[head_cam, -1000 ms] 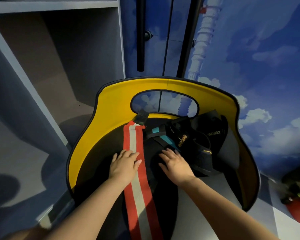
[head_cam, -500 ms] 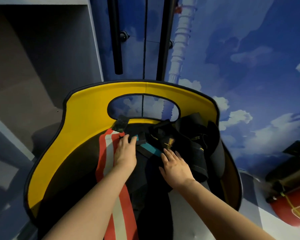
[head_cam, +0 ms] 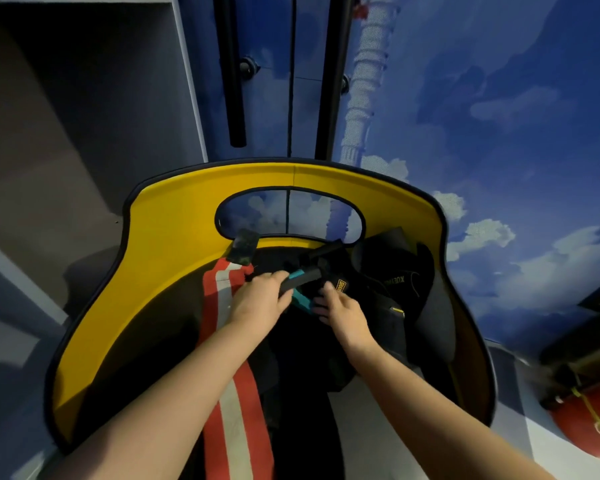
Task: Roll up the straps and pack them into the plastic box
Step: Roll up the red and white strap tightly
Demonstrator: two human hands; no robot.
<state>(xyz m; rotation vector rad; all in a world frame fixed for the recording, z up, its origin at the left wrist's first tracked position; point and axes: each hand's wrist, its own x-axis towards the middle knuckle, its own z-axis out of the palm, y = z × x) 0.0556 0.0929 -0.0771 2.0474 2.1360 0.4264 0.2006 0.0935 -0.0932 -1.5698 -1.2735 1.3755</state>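
Both hands work in the middle of a yellow-lined bag (head_cam: 174,237) that stands open in front of the person, and the straps lie inside it in a dark heap. The left hand (head_cam: 260,299) has its fingers curled around the end of a black and teal strap (head_cam: 300,284), holding it up a little from the pile. The right hand (head_cam: 340,308) is just beside it, on the right; its fingers are half bent and touch the same strap lower down, but I cannot tell if they really pinch it. This strap runs slanted, from the near left up toward the far right, so its long axis goes across between the two hands, and the left hand is nearer to the free end. I think the rolling should begin from that end. A long red and white strap (head_cam: 234,410) lies along the left side of the bag, from the near edge to the far wall, passing under the left forearm. More black straps (head_cam: 392,282) are heaped at the far right side. The plastic box is not in view.
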